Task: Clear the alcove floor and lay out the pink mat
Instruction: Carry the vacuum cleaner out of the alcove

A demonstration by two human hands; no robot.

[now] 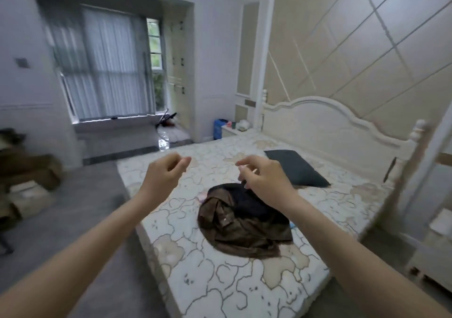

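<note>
Hovering over the bed [220, 281], left hand [166, 171] loosely curled, right hand [264, 178] relaxed, both grips empty. Brown clothes [244, 224] lie mid-bed. Alcove floor [173, 134] at the far window is cluttered; no pink mat identifiable. Next, probably: walk over.

Bedroom, daylit. A wide bed with a cream mattress cover printed with beige bear outlines [220, 268] fills the centre and right. Its white scalloped headboard [330, 127] stands against a beige panelled wall with diagonal white trim [367, 48]. A dark grey rectangular pillow [296, 168] lies near the headboard. Grey floor [73, 207] runs along the left. At the far left, sheer grey curtains [105, 63] cover a recessed window; an uncovered pane [155, 48] shows greenery. Blurred brown cardboard boxes [27, 171] sit at the left edge.
</note>
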